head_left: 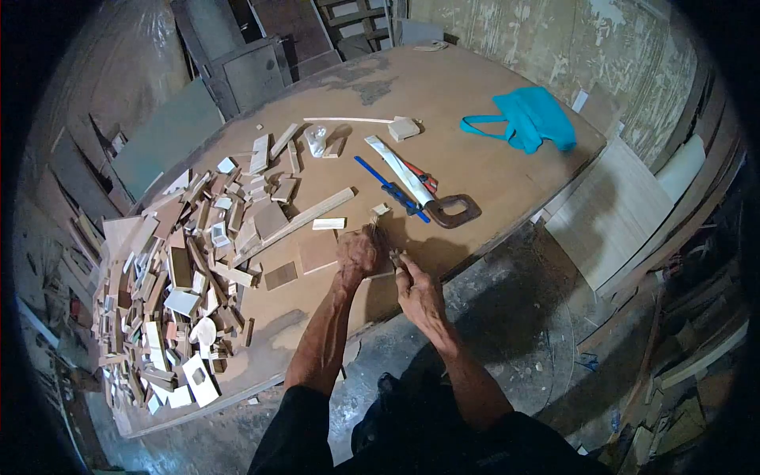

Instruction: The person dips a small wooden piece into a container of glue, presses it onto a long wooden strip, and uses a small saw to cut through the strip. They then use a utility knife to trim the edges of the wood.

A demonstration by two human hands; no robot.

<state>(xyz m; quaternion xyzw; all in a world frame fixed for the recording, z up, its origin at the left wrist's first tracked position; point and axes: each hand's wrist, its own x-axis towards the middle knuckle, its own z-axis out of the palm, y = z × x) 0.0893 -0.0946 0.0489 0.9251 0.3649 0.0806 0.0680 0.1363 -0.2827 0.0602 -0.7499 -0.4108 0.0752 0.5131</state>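
Note:
My left hand (358, 253) is clenched over a small wooden piece (378, 212) that stands on the plywood table (475, 166) near its front edge. Just to the right, my right hand (419, 294) pinches a small dark object (393, 258) against that piece; what the object is cannot be made out. A flat brown square (317, 252) lies directly left of my left hand. A hand saw (412, 184) with a dark handle rests a little beyond both hands, with a blue stick (386, 184) beside it.
A big pile of wood offcuts (190, 269) covers the table's left side. A long wooden strip (305, 220) and a small pale block (328, 224) lie near the hands. A teal bag (530, 119) sits far right. Boards and scraps crowd the floor around.

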